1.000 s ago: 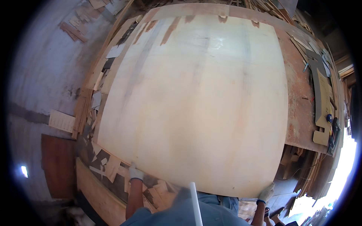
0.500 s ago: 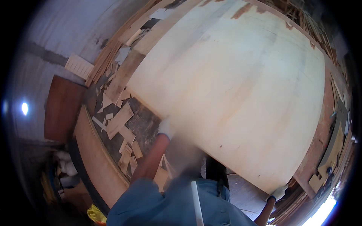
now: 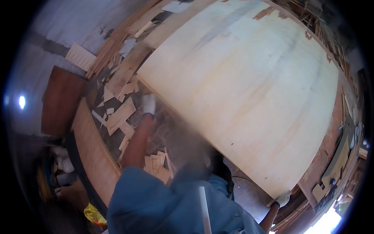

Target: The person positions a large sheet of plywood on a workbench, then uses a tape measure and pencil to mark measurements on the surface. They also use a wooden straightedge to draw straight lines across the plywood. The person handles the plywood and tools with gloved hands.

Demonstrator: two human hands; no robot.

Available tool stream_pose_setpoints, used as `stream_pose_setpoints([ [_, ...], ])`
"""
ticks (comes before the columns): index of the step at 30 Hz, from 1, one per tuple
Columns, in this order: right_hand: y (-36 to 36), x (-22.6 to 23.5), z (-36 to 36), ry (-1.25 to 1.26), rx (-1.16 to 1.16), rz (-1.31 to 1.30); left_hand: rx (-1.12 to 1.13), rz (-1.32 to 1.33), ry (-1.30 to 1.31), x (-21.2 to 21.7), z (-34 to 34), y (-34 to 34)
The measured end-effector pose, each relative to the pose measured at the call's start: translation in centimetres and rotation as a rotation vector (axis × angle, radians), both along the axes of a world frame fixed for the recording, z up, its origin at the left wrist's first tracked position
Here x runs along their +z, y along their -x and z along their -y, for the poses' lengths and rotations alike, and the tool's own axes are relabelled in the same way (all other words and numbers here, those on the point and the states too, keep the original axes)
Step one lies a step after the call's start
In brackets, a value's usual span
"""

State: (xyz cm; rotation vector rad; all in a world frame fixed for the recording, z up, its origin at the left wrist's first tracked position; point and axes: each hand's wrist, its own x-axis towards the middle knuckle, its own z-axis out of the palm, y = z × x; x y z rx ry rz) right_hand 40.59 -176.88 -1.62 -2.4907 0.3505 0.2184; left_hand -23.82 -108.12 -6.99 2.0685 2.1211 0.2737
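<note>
A large pale plywood sheet point(image 3: 241, 89) lies before me, its near edge slanting from upper left down to lower right. At its near right corner my gloved right hand point(image 3: 284, 199) is closed round the edge. My left hand point(image 3: 149, 104), in a white glove, is beside the near edge close to the left corner, above the scrap-strewn surface. Its fingers are blurred, and whether it touches the sheet does not show. Below the left hand lie several thin wood offcuts point(image 3: 120, 116).
A long curved-looking board point(image 3: 93, 144) stands at the left, with a brown panel point(image 3: 62, 101) leaning behind it. Long wood strips point(image 3: 113, 45) lie along the wall. At the right are a cut-out board point(image 3: 335, 167) and stacked timber. A yellow bag point(image 3: 93, 214) sits lower left.
My left hand has come off the sheet's near edge and moved up and left toward the corner. My right hand keeps its grip at the right corner. The view has shifted slightly.
</note>
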Motion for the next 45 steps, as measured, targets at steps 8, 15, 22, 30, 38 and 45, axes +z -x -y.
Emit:
stream_pose_setpoints([
  [8, -1.3, -0.5, -0.3, 0.170, 0.147, 0.086, -0.101, -0.234, -0.050, 1.2, -19.1, 9.5],
  [15, -4.2, -3.9, 7.3, 0.440, 0.177, 0.047, -0.264, -0.258, 0.216, 4.2, -25.5, 5.1],
  [22, -3.5, -2.3, 4.2, 0.209, -0.109, -0.111, -0.090, -0.209, 0.016, 9.7, -19.3, 0.8],
  [30, -0.4, -2.1, 1.9, -0.126, -0.186, -0.078, -0.249, -0.344, 0.003, 6.9, -19.5, 5.7],
  [38, -0.6, -9.5, 10.5, 0.202, -0.122, 0.069, -0.381, -0.203, -0.073, 1.8, -18.8, -0.4],
  [45, 0.0, -8.0, 0.1, -0.822, -1.008, 0.245, -0.477, -0.104, -0.153, 1.1, -9.1, -16.3],
])
